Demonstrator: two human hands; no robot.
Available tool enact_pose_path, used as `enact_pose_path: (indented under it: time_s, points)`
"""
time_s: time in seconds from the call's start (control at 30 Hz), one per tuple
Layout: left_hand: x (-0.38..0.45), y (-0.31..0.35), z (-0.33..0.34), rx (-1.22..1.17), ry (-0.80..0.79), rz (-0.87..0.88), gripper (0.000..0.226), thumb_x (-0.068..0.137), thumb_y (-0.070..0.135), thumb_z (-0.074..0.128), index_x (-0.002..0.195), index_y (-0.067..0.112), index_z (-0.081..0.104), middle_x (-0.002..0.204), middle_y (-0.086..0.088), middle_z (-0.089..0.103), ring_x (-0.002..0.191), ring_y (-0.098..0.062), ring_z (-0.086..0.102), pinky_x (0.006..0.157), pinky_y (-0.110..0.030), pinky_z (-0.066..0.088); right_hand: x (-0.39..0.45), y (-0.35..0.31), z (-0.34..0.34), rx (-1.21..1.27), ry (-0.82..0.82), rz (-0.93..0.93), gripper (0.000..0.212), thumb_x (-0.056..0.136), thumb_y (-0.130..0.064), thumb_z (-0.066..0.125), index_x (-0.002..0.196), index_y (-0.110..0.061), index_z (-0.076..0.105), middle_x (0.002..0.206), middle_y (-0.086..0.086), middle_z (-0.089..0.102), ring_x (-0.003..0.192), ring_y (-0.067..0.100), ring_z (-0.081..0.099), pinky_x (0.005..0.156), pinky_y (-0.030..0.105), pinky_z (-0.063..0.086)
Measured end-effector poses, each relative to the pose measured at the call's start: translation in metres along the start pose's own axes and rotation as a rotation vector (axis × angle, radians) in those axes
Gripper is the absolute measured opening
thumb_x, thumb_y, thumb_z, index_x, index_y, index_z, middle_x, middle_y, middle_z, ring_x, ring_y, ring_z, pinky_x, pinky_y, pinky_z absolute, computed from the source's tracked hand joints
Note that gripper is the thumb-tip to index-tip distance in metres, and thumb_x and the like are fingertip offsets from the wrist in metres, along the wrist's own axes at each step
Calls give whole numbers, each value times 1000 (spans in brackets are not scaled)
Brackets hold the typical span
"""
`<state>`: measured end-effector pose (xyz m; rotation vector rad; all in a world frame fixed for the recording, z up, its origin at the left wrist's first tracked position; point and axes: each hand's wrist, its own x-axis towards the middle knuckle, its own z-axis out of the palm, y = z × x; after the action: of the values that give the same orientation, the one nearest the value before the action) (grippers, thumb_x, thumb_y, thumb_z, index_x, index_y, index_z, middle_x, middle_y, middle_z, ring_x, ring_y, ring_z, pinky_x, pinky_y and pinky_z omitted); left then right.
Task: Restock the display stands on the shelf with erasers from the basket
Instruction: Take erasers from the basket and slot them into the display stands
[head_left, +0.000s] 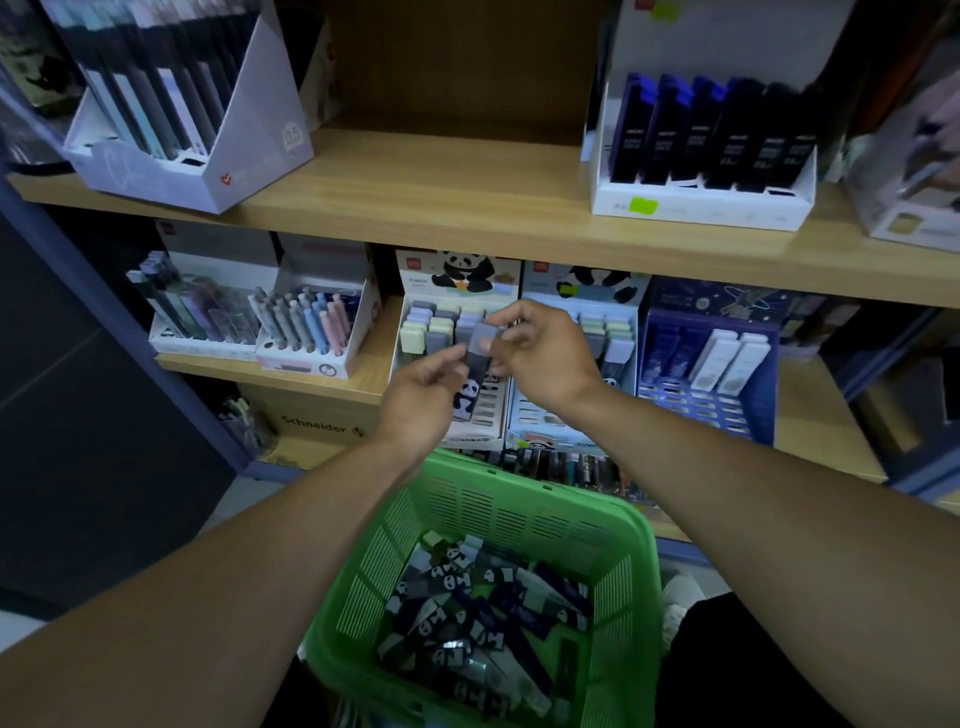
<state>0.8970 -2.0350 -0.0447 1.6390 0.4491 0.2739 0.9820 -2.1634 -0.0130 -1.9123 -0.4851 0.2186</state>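
Both hands meet in front of the lower shelf (332, 376), just above the far rim of the green basket (613, 525), and between them they hold one eraser (475, 358): a grey block in a dark sleeve with a panda printed low on it. The left hand (423, 400) holds the sleeve from the left with curled fingers, and the right hand (540, 353) pinches the bare grey top between thumb and fingertips. The eraser stands nearly upright, directly before the left panda stand (452, 332), whose back rows already hold pastel erasers while the front slots look unfilled; a second panda stand (582, 358) sits just beside it to the right. Many more sleeved erasers lie heaped in the basket's bottom. Judging by its look, an eraser like this is light and firm with slight give, not fragile, and the rubber end grips well, while the paper sleeve is probably smoother and might slide off the block. The safer hold seems to be across the long sides of the sleeve, leaving the lower end free to drop into a slot.
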Motion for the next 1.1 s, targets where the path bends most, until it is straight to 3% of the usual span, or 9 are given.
enact_pose_path:
  time_s: [0.07, 0.17, 0.23, 0.4, 0.53, 0.73, 0.93, 1.1]
  points:
    - [2, 8, 2, 72, 49, 166, 34, 100, 4, 54, 128, 18, 66, 114, 12, 69, 78, 8, 64, 72, -10, 54, 0, 1, -1, -76, 45, -125, 11, 91, -12, 73, 99, -17, 66, 87, -5, 65, 81, 14, 68, 75, 23, 57]
    - [8, 12, 3, 142, 95, 297, 34, 99, -1, 55, 130, 8, 65, 118, 9, 66, 101, 5, 63, 94, -8, 48, 1, 2, 0, -145, 90, -229, 11, 91, -11, 72, 99, -17, 67, 91, -7, 65, 82, 12, 67, 73, 23, 53]
    - [11, 10, 2, 196, 92, 321, 34, 99, 2, 56, 130, 11, 65, 118, 10, 66, 101, 8, 63, 92, -6, 46, 3, 5, 1, -140, 105, -247, 12, 91, -11, 72, 98, -18, 66, 91, -6, 65, 82, 15, 68, 72, 27, 54]
    - [17, 5, -8, 260, 136, 366, 35, 95, 0, 57, 124, 17, 70, 115, 7, 72, 104, -1, 67, 96, -26, 54, 5, 13, 8, -181, 50, -276, 13, 90, -7, 72, 93, -17, 65, 81, -15, 64, 79, 5, 67, 73, 21, 55]
    - [14, 3, -13, 424, 88, 473, 39, 95, -1, 54, 124, 20, 70, 114, 10, 67, 101, -6, 65, 94, -28, 54, 10, 15, 13, -192, 25, -278, 19, 90, -4, 70, 90, -20, 61, 78, -14, 65, 76, 7, 68, 70, 24, 56]
    - [14, -2, -23, 540, 27, 445, 54, 92, -10, 44, 133, 20, 63, 122, 8, 59, 113, -13, 62, 102, -31, 50, 8, 15, 17, -211, -2, -306, 23, 90, -2, 70, 90, -22, 59, 76, -19, 62, 73, 8, 67, 67, 18, 54]
    - [12, -1, -25, 667, -20, 439, 64, 91, -10, 47, 146, 23, 50, 124, 6, 55, 103, -14, 58, 93, -28, 48, 11, 15, 19, -232, 20, -305, 25, 90, -3, 70, 88, -24, 58, 75, -19, 62, 71, -1, 66, 64, 14, 52]
    - [11, 0, -27, 674, -39, 430, 67, 91, -7, 49, 149, 25, 45, 135, 5, 57, 103, -12, 60, 94, -33, 52, 14, 17, 20, -212, 19, -279, 22, 91, -4, 69, 87, -23, 59, 80, -9, 68, 77, 7, 71, 73, 34, 59]
